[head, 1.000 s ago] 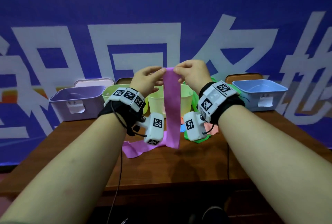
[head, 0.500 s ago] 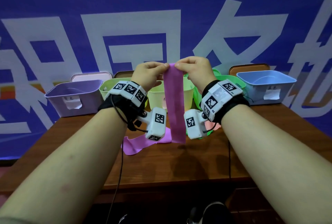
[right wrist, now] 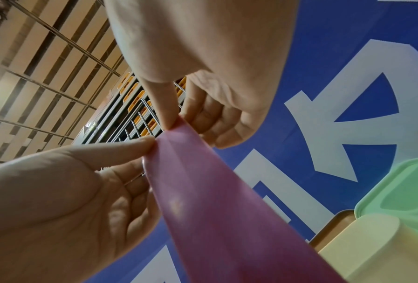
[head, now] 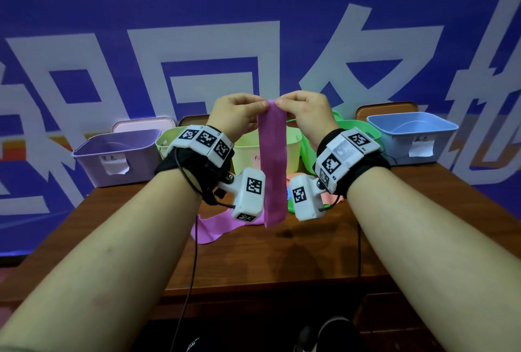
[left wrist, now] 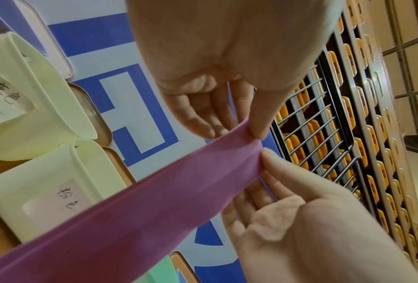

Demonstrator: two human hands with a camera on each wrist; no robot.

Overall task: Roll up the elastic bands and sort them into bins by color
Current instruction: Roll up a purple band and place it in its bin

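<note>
A long pink elastic band (head: 272,165) hangs straight down from my two hands, held up in front of the bins. My left hand (head: 262,104) pinches one top corner between thumb and fingers, and my right hand (head: 279,103) pinches the other. The band's tail (head: 214,227) lies loose on the wooden table (head: 282,253). The left wrist view shows the band (left wrist: 154,206) stretched flat from the pinch of the left hand (left wrist: 251,130). In the right wrist view the right hand (right wrist: 174,122) pinches the band (right wrist: 203,201) at its end.
A row of bins stands along the table's far edge: purple (head: 118,154), pale green (head: 166,142), yellow (head: 248,157), green (head: 358,128) and blue (head: 411,137). Other loose bands, salmon (head: 329,196) and green (head: 290,205), lie behind my right wrist.
Both hands have lifted the band's top end slightly higher. The pinch on it is unchanged, and the tail still rests on the table.
</note>
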